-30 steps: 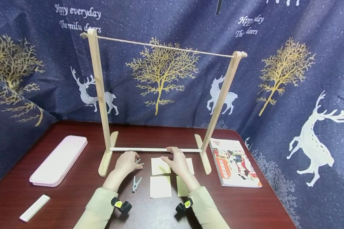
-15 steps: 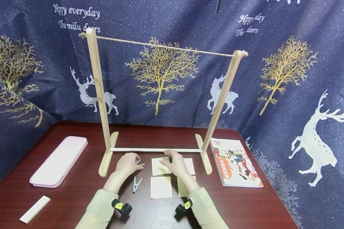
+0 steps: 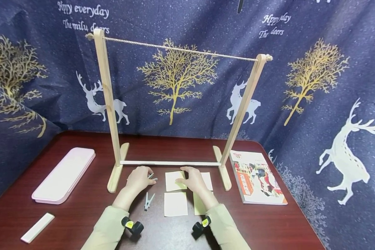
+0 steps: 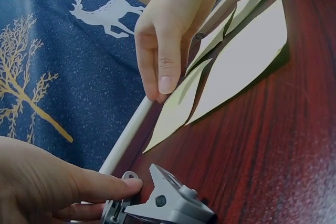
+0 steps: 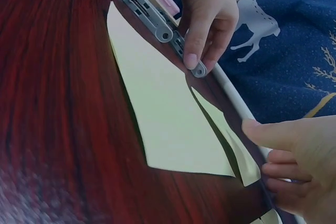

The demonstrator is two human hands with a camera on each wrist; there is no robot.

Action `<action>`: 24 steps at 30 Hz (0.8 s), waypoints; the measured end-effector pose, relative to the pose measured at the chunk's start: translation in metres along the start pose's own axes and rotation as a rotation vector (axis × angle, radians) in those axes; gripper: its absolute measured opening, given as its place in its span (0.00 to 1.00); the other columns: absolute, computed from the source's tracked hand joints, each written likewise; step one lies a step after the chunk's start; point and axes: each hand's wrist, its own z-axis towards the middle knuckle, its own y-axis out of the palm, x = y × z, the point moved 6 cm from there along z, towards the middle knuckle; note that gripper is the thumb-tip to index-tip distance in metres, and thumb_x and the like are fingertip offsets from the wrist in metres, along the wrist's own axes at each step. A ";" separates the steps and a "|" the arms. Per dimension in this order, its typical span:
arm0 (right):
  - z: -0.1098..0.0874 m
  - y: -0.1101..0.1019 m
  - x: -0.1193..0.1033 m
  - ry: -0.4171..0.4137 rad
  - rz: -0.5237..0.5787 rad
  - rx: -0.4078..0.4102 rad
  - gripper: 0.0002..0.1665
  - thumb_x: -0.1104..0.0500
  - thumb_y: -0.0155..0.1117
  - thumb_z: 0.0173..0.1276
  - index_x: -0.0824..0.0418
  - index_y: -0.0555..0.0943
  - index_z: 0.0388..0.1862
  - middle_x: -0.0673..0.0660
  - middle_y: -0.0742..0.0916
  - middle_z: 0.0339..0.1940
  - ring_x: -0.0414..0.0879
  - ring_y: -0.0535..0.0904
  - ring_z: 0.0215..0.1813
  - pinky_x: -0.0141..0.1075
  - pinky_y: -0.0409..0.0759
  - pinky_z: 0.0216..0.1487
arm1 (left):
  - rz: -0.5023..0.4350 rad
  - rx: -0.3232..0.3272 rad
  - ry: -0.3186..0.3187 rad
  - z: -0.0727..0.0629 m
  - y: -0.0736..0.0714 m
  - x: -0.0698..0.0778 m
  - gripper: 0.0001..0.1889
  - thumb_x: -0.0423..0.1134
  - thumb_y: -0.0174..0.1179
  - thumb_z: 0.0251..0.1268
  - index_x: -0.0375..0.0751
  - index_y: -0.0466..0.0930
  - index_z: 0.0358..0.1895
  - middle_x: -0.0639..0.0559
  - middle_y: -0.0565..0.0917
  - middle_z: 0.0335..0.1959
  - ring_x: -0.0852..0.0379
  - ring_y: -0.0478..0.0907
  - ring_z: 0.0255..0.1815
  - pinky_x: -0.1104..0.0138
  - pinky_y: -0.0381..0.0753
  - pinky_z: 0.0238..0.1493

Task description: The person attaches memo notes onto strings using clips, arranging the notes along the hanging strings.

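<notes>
In the head view, the left hand [image 3: 138, 178], just below left of centre, pinches a grey-blue clothespin [image 3: 151, 176] between thumb and fingers. A second clothespin [image 3: 148, 201] lies below it on the dark red table [image 3: 162, 236]. The right hand [image 3: 194, 179], at lower centre, has its thumb and fingers spread over the upper pair of four pale yellow sticky notes [image 3: 175, 204], set out in two rows. Behind both hands, a wooden stand [image 3: 110, 93] holds a rope [image 3: 181, 49] across the upper frame and a white rod [image 3: 168, 163] near the table. A pink case [image 3: 64, 175] and a white bar [image 3: 37, 228] lie at lower left, a book [image 3: 257, 177] at lower right.

In the left wrist view, the left hand grips its clothespin at lower left, the second clothespin just beside it. The right hand hangs at upper centre, next to the notes.

In the right wrist view, the pinched clothespin is at upper centre. The right hand's thumb and fingers stand apart at lower right, near a curling note; whether they touch it, I cannot tell.
</notes>
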 end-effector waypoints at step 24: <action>0.002 0.004 -0.004 -0.060 -0.112 -0.091 0.39 0.59 0.82 0.45 0.66 0.79 0.58 0.62 0.82 0.58 0.58 0.78 0.61 0.49 0.73 0.64 | -0.011 0.003 -0.018 -0.001 0.002 -0.002 0.16 0.41 0.75 0.49 0.39 0.85 0.40 0.48 0.83 0.31 0.50 0.80 0.34 0.51 0.79 0.35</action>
